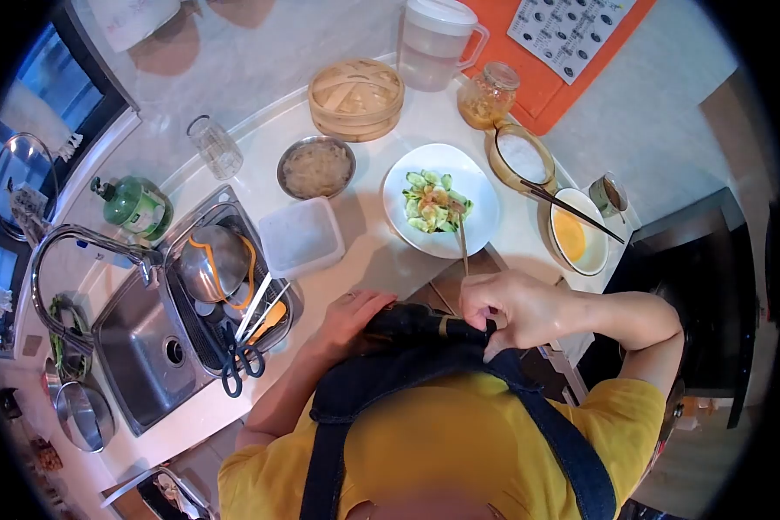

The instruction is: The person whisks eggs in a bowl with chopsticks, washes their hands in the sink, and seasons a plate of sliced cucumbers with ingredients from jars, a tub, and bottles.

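A dark bottle (407, 322) lies nearly sideways in front of my apron, at the counter's front edge. My left hand (355, 316) is wrapped round its base end. At the neck end, the fingers of my right hand (516, 308) are curled closed round the bottle's dark cap; the grip itself is partly hidden. Just beyond my right hand sits a white plate (399, 221) of sliced cucumber (429, 201) with a pale brownish topping in the middle. A spoon (463, 238) leans in it, its handle pointing towards my right hand.
Right of the plate are a bowl of beaten egg (570, 238), chopsticks (572, 211) and a bowl of white granules (522, 158). Behind stand a bamboo steamer (355, 100), a pitcher (433, 48) and a jar (490, 95). Leftwards are a plastic container (302, 236), scissors (241, 360) and a sink (139, 355).
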`<state>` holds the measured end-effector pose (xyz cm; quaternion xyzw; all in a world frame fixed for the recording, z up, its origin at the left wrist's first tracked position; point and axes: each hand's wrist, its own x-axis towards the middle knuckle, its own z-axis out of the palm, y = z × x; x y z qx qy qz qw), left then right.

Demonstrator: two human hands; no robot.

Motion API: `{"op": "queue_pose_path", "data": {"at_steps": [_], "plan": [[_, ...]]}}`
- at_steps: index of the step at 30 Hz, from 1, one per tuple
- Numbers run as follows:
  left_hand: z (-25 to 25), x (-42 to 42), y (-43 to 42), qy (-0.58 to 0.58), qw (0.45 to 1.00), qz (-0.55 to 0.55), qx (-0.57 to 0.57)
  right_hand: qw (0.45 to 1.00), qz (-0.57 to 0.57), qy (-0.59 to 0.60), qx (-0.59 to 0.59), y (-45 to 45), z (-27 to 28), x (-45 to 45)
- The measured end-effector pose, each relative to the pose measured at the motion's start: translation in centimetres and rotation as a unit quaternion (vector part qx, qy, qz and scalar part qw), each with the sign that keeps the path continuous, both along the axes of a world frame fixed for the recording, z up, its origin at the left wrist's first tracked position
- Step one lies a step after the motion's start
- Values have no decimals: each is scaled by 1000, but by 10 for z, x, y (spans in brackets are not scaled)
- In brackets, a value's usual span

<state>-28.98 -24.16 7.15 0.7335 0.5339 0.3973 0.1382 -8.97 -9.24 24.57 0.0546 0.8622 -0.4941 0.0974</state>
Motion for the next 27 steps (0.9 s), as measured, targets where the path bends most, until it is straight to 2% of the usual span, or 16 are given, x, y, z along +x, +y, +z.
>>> {"op": "queue_pose_path", "data": {"at_steps": [5,7,8,10,11,13,14,16,18,19,21,22,24,26,27], "plan": [[-4,-2,3,23,1000,-2,22,1000,11,-21,9,-4,5,5],[-8,-3,2,37,999,-2,32,999,16,28,35,-8,3,10],[-9,-2,1,6,1000,10,9,999,17,28,34,-8,3,11],[-9,-1,0,-24,999,20,-15,970,35,168,171,-9,2,13],[-7,1,0,-43,998,25,-45,970,33,168,171,-10,1,14],[-4,3,1,-62,995,30,-76,915,10,257,310,-14,1,15],[-3,5,1,-80,988,47,-122,915,7,257,310,-14,-2,14],[-6,5,5,-91,980,59,-166,859,49,324,393,-7,-19,12],[-21,6,8,-208,955,93,-187,852,33,327,409,-3,-41,5],[-22,4,11,-203,957,92,-187,864,-42,344,365,-2,-52,-2],[-24,-2,15,-244,942,76,-216,835,-101,396,368,11,-52,-4],[-25,-6,18,-237,944,73,-219,823,-178,392,371,19,-58,1],[-29,-17,24,-379,886,15,-267,788,-320,407,333,35,-62,8],[-32,-27,28,-379,883,19,-277,755,-429,403,288,50,-80,20],[-27,-32,32,-396,872,23,-289,749,-439,406,284,55,-91,25]]}}
